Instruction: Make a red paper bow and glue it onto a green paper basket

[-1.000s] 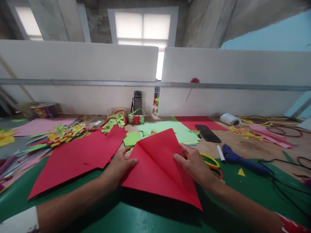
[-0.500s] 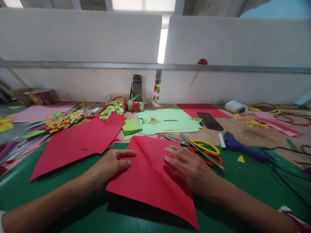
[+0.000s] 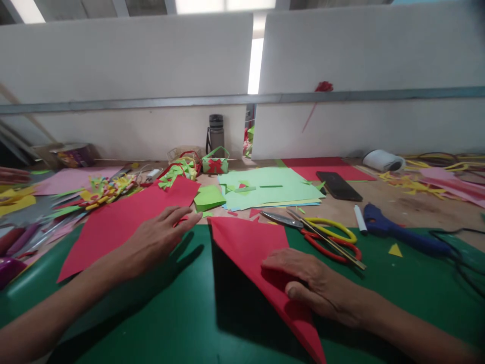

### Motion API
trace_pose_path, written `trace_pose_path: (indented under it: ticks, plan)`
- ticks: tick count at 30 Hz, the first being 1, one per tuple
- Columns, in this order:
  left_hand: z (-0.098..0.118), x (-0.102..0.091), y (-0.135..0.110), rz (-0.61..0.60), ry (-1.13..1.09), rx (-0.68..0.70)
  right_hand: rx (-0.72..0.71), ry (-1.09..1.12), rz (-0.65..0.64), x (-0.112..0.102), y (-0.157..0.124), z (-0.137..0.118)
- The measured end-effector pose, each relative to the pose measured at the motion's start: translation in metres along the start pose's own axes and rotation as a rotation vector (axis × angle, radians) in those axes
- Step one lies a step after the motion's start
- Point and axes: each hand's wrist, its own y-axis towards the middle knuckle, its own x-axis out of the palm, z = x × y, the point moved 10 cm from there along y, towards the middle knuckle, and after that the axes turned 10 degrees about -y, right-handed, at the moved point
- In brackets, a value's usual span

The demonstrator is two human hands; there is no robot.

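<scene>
My left hand (image 3: 161, 235) is off the paper, with fingers stretched forward, above the green mat (image 3: 166, 313) and beside a large red sheet (image 3: 113, 232). My right hand (image 3: 306, 278) has its fingers curled over a folded piece of red paper (image 3: 250, 242), its thumb against the near side. This paper is creased diagonally; its left edge stands up off the mat and throws a dark shadow. Just beyond my right hand lie scissors (image 3: 333, 245) with red and yellow handles, thin sticks (image 3: 343, 250) across them.
A blue glue gun (image 3: 403, 232), a white marker (image 3: 360, 219) and a black phone (image 3: 338, 185) lie to the right. Light green sheets (image 3: 273, 184) are at the back middle, near a small green paper basket (image 3: 215, 165) and a bottle (image 3: 216, 134). Paper flowers (image 3: 109, 189) sit left.
My left hand has let go of the red paper and moved left. The paper, flatter before, now stands folded along its diagonal, and my right hand's fingers have curled over it.
</scene>
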Motion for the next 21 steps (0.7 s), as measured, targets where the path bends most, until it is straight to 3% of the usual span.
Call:
trace_pose_path:
  ticks: [2,5,10,13,17,21]
  plan:
    - [0.006,0.013,0.003,-0.070,0.116,0.085,-0.038,0.000,0.020,-0.002,0.002,-0.005]
    - [0.016,0.025,0.011,-0.087,0.060,0.094,-0.127,-0.097,-0.004,0.000,0.008,-0.020]
    - [0.028,0.025,0.026,-0.084,-0.211,0.109,-0.240,-0.558,-0.094,0.021,0.019,-0.043]
    - [0.039,0.028,0.025,-0.156,-0.191,0.199,-0.273,-0.701,-0.078,0.027,0.021,-0.050]
    - [0.055,0.052,0.009,-0.373,-0.111,0.251,-0.270,-0.629,-0.076,0.029,0.019,-0.047]
    - [0.066,0.061,-0.006,-0.407,-0.229,0.193,-0.274,-0.355,-0.118,0.028,0.012,-0.038]
